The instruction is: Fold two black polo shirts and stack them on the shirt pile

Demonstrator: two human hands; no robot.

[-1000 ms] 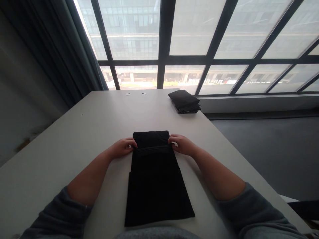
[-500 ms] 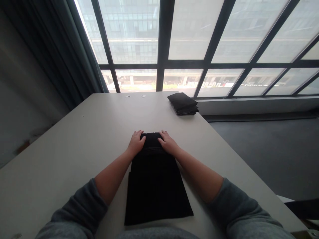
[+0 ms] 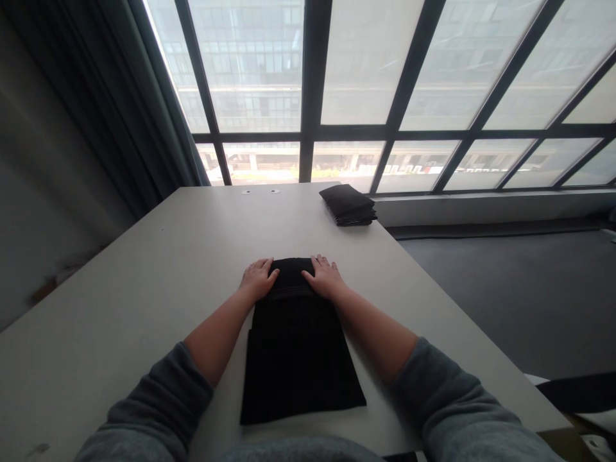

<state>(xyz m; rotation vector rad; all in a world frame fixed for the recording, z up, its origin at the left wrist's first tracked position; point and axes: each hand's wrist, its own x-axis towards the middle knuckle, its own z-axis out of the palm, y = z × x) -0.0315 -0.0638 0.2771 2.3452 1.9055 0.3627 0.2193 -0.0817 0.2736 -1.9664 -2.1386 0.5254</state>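
A long folded piece of black cloth (image 3: 301,359) lies flat in front of me, its wider end toward my body. Whether it is a pair of trousers or another garment I cannot tell. Its far end is doubled over in a narrower band (image 3: 291,273). At the left corner of that band rests my left hand (image 3: 257,280), fingers stretched forward and thumb on the cloth. My right hand (image 3: 325,277) lies on the right corner, its fingers spread and its thumb pointing inward. Both palms press down lightly, and neither hand is closed round the cloth.
A stack of folded black cloth (image 3: 349,205) sits at the far right edge of the white table (image 3: 192,256). Two cable holes (image 3: 260,192) are near its back edge. Large windows (image 3: 269,77) stand behind, with a dark curtain (image 3: 120,96) at left. Grey floor (image 3: 471,289) lies to the right.
My hands have shifted slightly outward to the sides, and the right fingers have spread flatter over the cloth. The whole view has tilted up a little.
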